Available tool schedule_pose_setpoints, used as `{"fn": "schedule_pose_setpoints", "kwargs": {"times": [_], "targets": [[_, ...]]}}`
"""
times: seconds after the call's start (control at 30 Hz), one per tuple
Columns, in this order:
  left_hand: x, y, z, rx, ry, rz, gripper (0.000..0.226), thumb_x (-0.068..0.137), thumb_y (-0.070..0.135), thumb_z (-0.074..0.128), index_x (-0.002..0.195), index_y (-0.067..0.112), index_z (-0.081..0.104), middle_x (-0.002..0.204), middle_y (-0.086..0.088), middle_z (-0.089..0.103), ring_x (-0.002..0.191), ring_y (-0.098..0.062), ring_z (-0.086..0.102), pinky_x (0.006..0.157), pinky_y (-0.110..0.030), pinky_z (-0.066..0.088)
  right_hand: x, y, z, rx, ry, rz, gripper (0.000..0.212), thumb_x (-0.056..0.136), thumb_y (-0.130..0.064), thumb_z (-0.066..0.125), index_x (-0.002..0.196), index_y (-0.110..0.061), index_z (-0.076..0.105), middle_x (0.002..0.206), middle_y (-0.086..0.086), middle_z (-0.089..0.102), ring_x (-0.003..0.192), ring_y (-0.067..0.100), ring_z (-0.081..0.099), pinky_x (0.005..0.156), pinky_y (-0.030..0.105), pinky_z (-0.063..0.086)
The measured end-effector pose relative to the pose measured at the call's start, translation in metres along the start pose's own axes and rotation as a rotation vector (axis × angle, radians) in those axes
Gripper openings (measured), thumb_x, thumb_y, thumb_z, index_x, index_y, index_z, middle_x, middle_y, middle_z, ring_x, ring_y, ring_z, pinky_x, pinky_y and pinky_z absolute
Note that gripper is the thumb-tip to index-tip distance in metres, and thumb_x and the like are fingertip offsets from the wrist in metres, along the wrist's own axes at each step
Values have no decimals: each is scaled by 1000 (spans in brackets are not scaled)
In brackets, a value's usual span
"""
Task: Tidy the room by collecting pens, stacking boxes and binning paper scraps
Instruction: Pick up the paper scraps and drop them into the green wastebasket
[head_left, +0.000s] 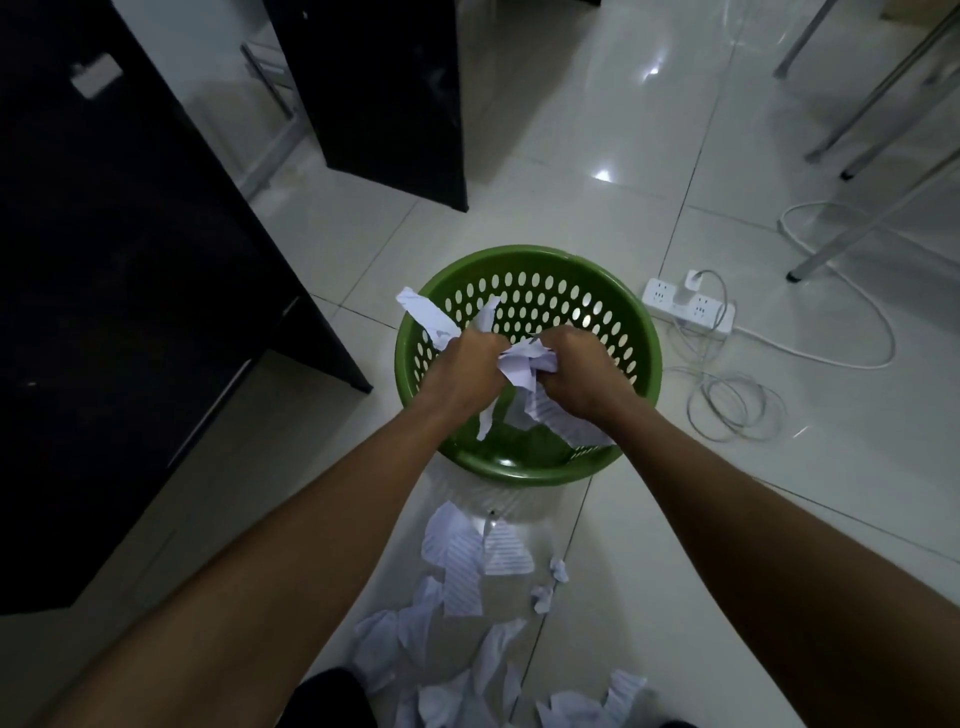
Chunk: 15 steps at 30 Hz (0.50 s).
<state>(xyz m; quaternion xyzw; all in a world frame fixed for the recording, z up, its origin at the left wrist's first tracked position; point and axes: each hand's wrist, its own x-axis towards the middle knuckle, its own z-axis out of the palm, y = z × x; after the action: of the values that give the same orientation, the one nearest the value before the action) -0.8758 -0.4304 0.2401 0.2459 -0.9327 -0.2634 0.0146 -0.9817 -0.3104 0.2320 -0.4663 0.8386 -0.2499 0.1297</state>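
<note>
Both hands are held together directly above a round green plastic basket (527, 470) with oval holes in its wall, standing on a pale glossy tiled floor (597, 104). On one side the left hand (465, 371) is closed into a fist around torn strips of lined white paper; beside it the right hand (574, 371) is likewise clenched on the same crumpled bunch of paper scraps (522, 364), which bridges the two fists and hangs down into the basket's mouth. One long strip sticks up past the basket's far-left rim. More loose torn paper (475, 558) lies scattered on the tiles just in front of the basket, on the side nearest the person, spreading toward the bottom edge of the view. Beyond the basket to its right, a white power strip (688, 306) sits on the floor with white cables (735, 405) looped near it. To the basket's left stands dark furniture (130, 286). Metal chair legs (852, 239) appear well beyond the power strip.
</note>
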Motion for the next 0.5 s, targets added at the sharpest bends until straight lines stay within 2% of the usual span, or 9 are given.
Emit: {"fn": "schedule_pose_setpoints", "kwargs": {"times": [0.1, 0.23, 0.3, 0.37, 0.5], "targets": [[2, -3, 7, -12, -15, 0, 22, 82, -1, 54, 98, -1, 69, 92, -22, 66, 78, -35, 64, 59, -30, 43, 3, 7, 6, -11, -30, 5, 12, 82, -7, 61, 90, -6, 70, 91, 12, 67, 87, 25, 58, 68, 23, 32], [7, -1, 15, -81, -61, -11, 18, 81, -2, 53, 89, -5, 68, 106, -32, 61, 85, -40, 62, 63, -32, 43, 4, 18, 14, 12, -65, 45, 24, 80, -9, 62, 103, -9, 68, 109, 12, 64, 100, 25, 58, 81, 29, 44], [8, -1, 20, -131, -117, -24, 14, 82, 0, 52, 77, -1, 64, 93, -26, 62, 77, -36, 61, 62, -30, 40, 3, 22, 16, 5, -93, 74, 37, 80, -12, 63, 116, -7, 63, 121, 12, 59, 110, 24, 55, 92, 33, 46], [9, -2, 25, -162, -153, -34, 16, 80, -1, 51, 67, 6, 58, 75, -17, 60, 70, -32, 58, 59, -32, 39, 2, 27, 18, -1, -126, 101, 46, 80, -13, 63, 125, -7, 57, 128, 11, 55, 115, 24, 51, 97, 33, 44], [14, -6, 31, -163, -168, -39, 17, 80, 1, 52, 69, 11, 57, 73, -12, 61, 69, -26, 55, 61, -32, 42, 1, 31, 19, -4, -148, 131, 57, 80, -16, 64, 134, -8, 49, 139, 12, 45, 125, 26, 46, 101, 34, 41]]}}
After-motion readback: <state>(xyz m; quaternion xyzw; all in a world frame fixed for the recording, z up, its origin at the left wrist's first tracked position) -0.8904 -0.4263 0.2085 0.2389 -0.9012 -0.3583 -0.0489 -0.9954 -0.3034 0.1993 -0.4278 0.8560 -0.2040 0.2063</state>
